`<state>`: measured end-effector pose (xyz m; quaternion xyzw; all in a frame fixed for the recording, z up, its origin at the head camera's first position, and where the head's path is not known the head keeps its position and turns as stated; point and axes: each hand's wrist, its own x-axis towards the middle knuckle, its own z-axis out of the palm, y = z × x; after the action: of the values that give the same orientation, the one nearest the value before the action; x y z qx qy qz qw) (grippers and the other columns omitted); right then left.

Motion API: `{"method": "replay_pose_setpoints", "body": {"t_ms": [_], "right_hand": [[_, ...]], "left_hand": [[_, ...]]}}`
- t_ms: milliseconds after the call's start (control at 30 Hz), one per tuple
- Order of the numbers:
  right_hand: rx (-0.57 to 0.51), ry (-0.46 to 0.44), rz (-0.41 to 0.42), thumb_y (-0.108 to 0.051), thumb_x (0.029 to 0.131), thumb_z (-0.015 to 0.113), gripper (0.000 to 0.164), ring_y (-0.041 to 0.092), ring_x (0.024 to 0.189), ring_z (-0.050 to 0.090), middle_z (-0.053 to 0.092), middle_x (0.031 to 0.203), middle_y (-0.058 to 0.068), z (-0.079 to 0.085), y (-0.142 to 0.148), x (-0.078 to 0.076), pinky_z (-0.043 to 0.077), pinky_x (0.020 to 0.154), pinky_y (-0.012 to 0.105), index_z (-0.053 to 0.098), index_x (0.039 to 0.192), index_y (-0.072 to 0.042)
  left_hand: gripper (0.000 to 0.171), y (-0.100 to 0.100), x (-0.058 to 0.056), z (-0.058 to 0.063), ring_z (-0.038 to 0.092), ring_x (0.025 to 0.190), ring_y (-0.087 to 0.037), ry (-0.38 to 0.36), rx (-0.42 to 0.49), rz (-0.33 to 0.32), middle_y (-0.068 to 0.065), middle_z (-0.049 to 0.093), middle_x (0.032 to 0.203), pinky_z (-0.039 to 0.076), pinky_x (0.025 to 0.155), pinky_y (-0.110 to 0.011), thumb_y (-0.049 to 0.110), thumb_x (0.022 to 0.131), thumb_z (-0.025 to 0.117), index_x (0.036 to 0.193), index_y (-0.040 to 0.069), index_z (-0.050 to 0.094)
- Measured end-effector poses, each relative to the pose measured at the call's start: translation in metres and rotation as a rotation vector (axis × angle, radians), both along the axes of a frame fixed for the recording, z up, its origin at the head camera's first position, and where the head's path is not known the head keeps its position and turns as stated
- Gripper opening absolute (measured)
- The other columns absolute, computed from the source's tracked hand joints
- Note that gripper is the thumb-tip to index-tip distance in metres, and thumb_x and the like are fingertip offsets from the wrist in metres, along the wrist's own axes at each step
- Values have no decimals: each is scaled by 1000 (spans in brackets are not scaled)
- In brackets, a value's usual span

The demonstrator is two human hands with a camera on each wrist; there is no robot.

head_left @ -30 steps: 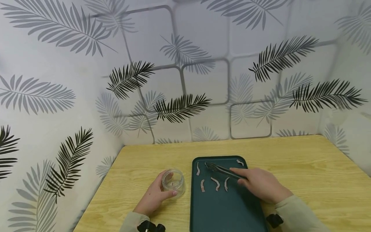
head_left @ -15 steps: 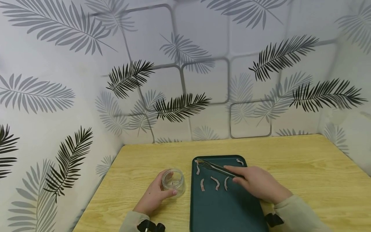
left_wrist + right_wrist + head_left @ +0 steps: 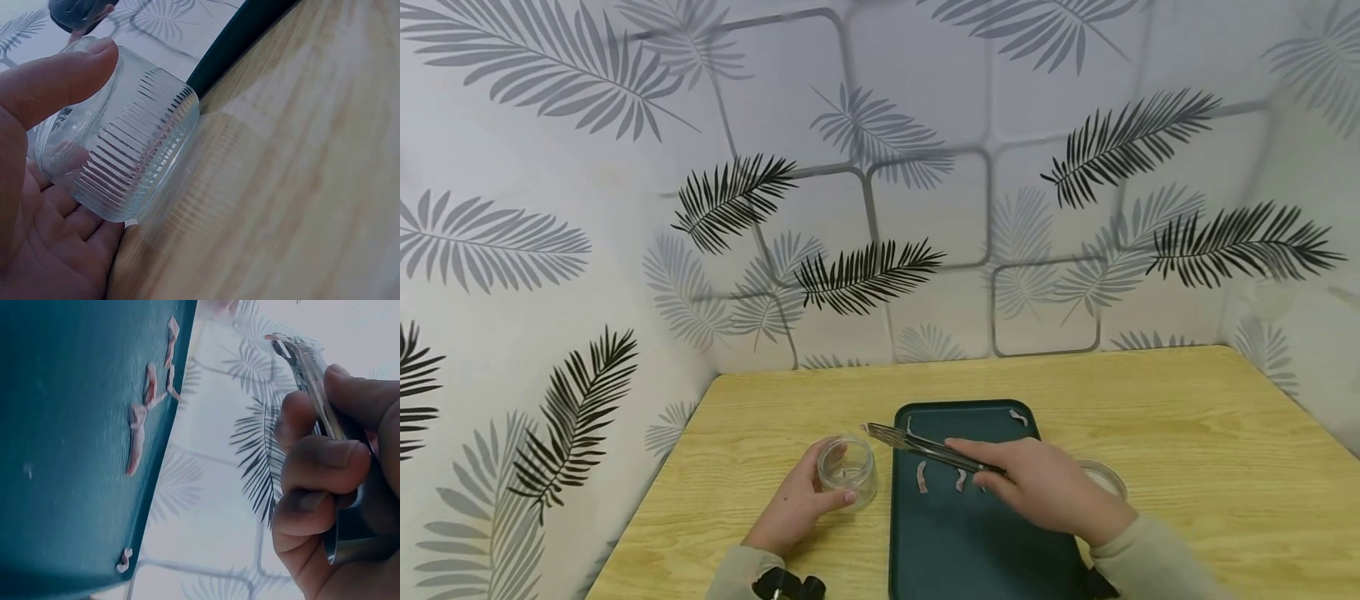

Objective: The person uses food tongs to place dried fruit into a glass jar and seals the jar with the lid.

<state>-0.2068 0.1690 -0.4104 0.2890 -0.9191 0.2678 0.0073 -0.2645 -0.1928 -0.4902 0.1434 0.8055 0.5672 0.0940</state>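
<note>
My left hand [image 3: 801,504] holds a clear glass jar [image 3: 848,471] on the table, left of the dark green tray. In the left wrist view, the thumb and fingers wrap the ribbed jar [image 3: 134,144]. My right hand [image 3: 1037,487] grips metal tongs [image 3: 925,447], which reach left across the tray. Their tips hang past the tray's left edge, just above and right of the jar. A small pinkish strip [image 3: 864,427] sticks out of those tips. More pinkish strips [image 3: 922,477] lie on the tray, some partly hidden by the tongs and right hand.
The dark green tray [image 3: 970,550] lies on a wood-grain table [image 3: 775,417]. Near its far right corner is one curled strip [image 3: 1018,417]. A round, clear-rimmed object [image 3: 1105,477] is partly hidden behind the right wrist. A leaf-patterned wall [image 3: 925,208] closes off the back.
The tongs first reached the tray's far left corner, where a strip lay. They have since moved left, off the tray toward the jar, with a strip in their tips. The left hand stays put.
</note>
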Motion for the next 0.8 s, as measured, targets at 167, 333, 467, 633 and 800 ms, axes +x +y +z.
{"method": "replay_pose_setpoints", "body": {"t_ms": [167, 333, 467, 633, 800], "right_hand": [[-14, 25, 14, -35, 100, 63, 53, 2, 49, 34, 56, 70, -22, -2, -11, 2, 33, 47, 23, 47, 150, -43], [-35, 61, 36, -38, 102, 61, 52, 2, 53, 41, 55, 71, -21, -4, -17, 5, 37, 49, 24, 46, 151, -40], [-50, 72, 54, -38, 101, 61, 52, -1, 64, 52, 65, 87, -21, -6, -20, 6, 43, 55, 25, 46, 152, -39], [-56, 50, 63, -31, 100, 65, 57, -4, 74, 59, 69, 97, -19, -9, -21, 5, 46, 58, 25, 45, 153, -38], [-46, 37, 46, -42, 101, 60, 55, -1, 61, 51, 66, 89, -19, -8, -17, 4, 42, 53, 25, 44, 153, -38]], "left_hand": [[83, -1, 0, 0, 40, 142, -32, 4, -10, 2, -8, 43, 155, 31, 114, -54, 29, 85, 84, 154, 21, 38], [83, -1, 0, -1, 38, 143, -32, 10, -16, -2, -6, 42, 155, 30, 114, -54, 28, 86, 83, 155, 22, 37], [84, 0, 0, -1, 39, 143, -29, 15, -17, -4, -6, 43, 155, 31, 114, -52, 26, 86, 83, 155, 22, 36], [82, 0, 1, 0, 40, 142, -29, 16, -23, 5, -6, 44, 154, 32, 113, -52, 25, 86, 82, 155, 22, 37], [81, 2, 2, 1, 38, 143, -30, 18, -34, 9, -6, 44, 154, 31, 114, -53, 24, 86, 82, 154, 21, 38]]}}
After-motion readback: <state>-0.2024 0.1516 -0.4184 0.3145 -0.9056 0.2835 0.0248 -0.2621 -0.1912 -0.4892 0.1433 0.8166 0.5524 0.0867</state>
